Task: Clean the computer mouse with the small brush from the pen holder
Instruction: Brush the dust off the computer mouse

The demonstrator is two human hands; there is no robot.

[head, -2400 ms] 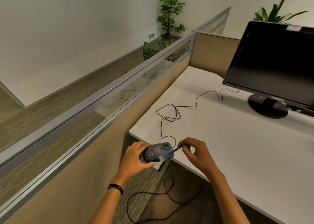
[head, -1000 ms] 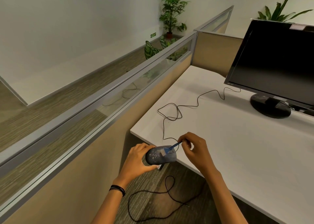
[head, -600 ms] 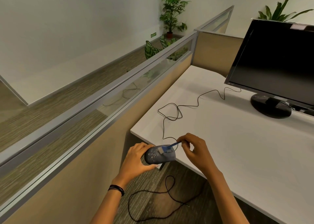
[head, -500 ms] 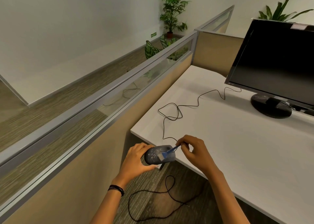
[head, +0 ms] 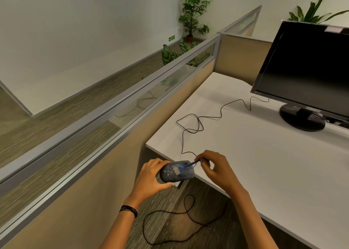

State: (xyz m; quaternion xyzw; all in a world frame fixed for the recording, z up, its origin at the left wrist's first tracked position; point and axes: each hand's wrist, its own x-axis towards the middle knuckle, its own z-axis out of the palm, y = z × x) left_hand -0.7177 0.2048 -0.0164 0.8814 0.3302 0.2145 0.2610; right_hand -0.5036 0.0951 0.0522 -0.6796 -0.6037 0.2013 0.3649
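A dark computer mouse [head: 171, 174] speckled with pale dust is held in the air just off the near left corner of the white desk [head: 264, 154]. My left hand [head: 151, 178] grips it from the left and below. My right hand [head: 217, 168] pinches the blue handle of a small brush [head: 184, 170], whose pale bristles rest on the mouse's top. The mouse cable [head: 198, 122] loops back across the desk toward the monitor. No pen holder is in view.
A black monitor [head: 309, 69] on a round stand [head: 302, 118] occupies the desk's far right. A beige partition with a glass strip [head: 132, 105] runs along the left. Another black cable [head: 170, 220] lies on the carpet below. Potted plants [head: 192, 10] stand beyond.
The brush head has swept in small strokes over the mouse's top, moving slightly left since half a second ago. Both hands have kept their grips and barely shifted.
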